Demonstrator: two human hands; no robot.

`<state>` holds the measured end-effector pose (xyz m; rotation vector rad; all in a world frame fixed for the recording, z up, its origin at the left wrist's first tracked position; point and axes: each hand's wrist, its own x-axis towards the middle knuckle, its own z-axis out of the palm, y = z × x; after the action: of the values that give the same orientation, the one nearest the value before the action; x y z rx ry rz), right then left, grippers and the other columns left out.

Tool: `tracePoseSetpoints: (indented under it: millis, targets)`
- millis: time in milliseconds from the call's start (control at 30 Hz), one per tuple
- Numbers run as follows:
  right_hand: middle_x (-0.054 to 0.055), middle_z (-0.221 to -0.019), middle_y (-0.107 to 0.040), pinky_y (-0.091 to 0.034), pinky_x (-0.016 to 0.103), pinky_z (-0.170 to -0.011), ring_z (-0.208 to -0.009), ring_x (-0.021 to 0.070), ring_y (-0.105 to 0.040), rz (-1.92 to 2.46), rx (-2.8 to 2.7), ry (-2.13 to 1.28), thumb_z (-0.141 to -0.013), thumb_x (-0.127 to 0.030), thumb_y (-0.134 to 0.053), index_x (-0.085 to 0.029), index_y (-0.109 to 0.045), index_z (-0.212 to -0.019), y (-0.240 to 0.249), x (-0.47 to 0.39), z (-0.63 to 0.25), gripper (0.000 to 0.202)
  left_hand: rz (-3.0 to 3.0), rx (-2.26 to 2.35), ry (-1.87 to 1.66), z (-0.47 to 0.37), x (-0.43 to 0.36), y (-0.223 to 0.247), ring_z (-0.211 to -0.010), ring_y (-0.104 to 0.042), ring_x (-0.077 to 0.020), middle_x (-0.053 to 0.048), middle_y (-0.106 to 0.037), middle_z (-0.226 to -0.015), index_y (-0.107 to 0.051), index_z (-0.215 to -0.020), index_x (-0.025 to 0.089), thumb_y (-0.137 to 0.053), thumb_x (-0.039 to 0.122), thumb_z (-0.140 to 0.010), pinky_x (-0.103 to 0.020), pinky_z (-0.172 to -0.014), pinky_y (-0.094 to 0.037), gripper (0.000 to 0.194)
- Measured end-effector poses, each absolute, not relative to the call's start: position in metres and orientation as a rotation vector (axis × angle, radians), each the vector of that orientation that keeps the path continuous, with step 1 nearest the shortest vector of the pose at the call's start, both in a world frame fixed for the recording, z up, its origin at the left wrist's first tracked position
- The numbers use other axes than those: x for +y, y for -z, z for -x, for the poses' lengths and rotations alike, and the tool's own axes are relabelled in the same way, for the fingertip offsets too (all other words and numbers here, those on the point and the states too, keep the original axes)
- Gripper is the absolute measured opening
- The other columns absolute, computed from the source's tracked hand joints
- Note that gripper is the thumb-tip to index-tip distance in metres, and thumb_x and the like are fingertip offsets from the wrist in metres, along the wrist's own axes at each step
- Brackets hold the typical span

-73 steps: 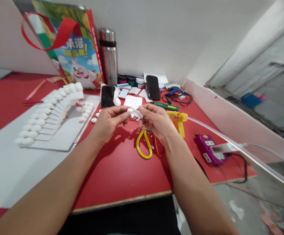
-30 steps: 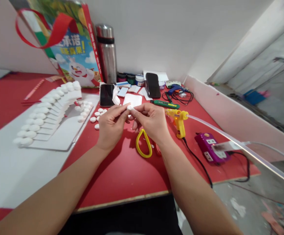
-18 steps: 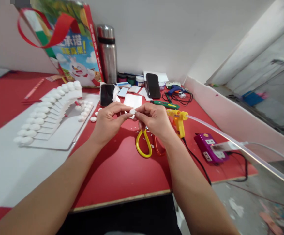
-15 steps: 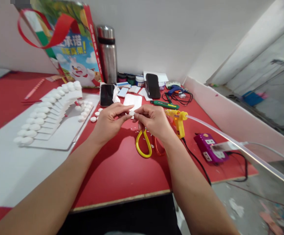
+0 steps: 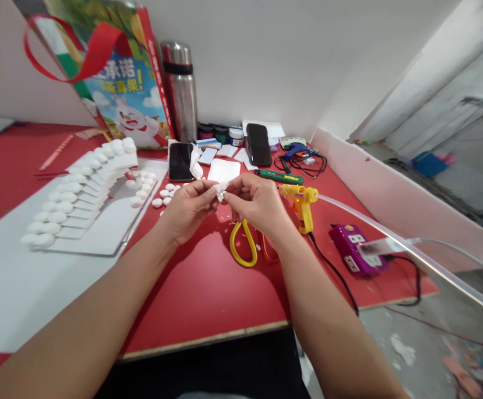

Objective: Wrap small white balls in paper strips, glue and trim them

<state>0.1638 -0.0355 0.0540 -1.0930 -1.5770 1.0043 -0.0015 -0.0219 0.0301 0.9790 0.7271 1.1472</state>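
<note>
My left hand and my right hand meet over the red table, both pinching a small crumpled white piece between their fingertips. Several white oval pieces lie beside my left hand. Below my right hand are yellow-handled scissors. A yellow glue gun with a long clear stick stands just right of that hand. To the left, a white curved structure edged with rows of white ovals rests on a white board.
Along the back stand a printed bag, a steel flask and small jars. Two phones, paper pieces and a green cutter lie in front. A purple power strip with cables sits at the right.
The white piece between my fingertips was smooth and rounded; now it looks crumpled or unfolded. My left fingers have curled in, and more white ovals show beside that hand.
</note>
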Motion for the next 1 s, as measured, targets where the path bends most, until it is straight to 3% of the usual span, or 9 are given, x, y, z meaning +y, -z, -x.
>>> tracePoseSetpoints:
  millis: [233, 500, 667, 800, 1000]
  targets:
    - [-0.003, -0.061, -0.065, -0.037, 0.021, -0.039, -0.039, 0.0058, -0.047, 1.054, -1.374, -1.116, -0.076, -0.023, -0.068, -0.017, -0.065, -0.082, -0.0655, -0.0385, -0.1637, 0.009, -0.459, 0.537, -0.947, 0.0089, -0.0222, -0.0366, -0.065, -0.052, -0.0086, -0.007, -0.058, -0.081, -0.069, -0.087, 0.009, -0.069, 0.012, -0.082, -0.019, -0.055, -0.045, 0.006]
    - [0.000, -0.064, -0.066, -0.042, 0.021, -0.044, -0.053, 0.0113, -0.060, 1.058, -1.408, -1.123, -0.072, -0.029, -0.071, -0.018, -0.065, -0.079, -0.0571, -0.0328, -0.1615, 0.014, -0.431, 0.476, -0.908, 0.0096, -0.0223, -0.0356, -0.063, -0.048, -0.0099, -0.007, -0.054, -0.081, -0.066, -0.087, 0.011, -0.061, 0.015, -0.088, -0.022, -0.053, -0.044, 0.006]
    - [0.000, -0.068, -0.067, -0.045, 0.022, -0.046, -0.059, 0.0132, -0.063, 1.014, -1.417, -1.137, -0.073, -0.032, -0.072, -0.020, -0.065, -0.081, -0.0580, -0.0339, -0.1605, 0.016, -0.553, 0.501, -0.901, 0.0084, -0.0236, -0.0368, -0.060, -0.046, -0.0111, -0.007, -0.056, -0.075, -0.070, -0.082, 0.012, -0.070, 0.018, -0.080, -0.024, -0.051, -0.041, 0.006]
    - [0.000, -0.073, -0.067, -0.044, 0.022, -0.047, -0.059, 0.0116, -0.060, 1.014, -1.445, -1.134, -0.072, -0.030, -0.072, -0.020, -0.064, -0.087, -0.0623, -0.0364, -0.1633, 0.019, -0.818, 0.547, -1.034, 0.0050, -0.0233, -0.0347, -0.064, -0.052, -0.0110, -0.006, -0.063, -0.077, -0.074, -0.081, 0.013, -0.085, 0.022, -0.068, -0.025, -0.058, -0.043, 0.019]
    - [-0.002, -0.082, -0.063, -0.040, 0.022, -0.049, -0.056, 0.0078, -0.051, 0.989, -1.539, -1.044, -0.076, -0.035, -0.076, -0.022, -0.056, -0.089, -0.0634, -0.0388, -0.1671, 0.026, -1.096, 0.588, -1.260, 0.0024, -0.0209, -0.0287, -0.074, -0.056, -0.0114, -0.002, -0.069, -0.089, -0.075, -0.093, 0.021, -0.086, 0.033, -0.074, -0.026, -0.073, -0.047, 0.025]
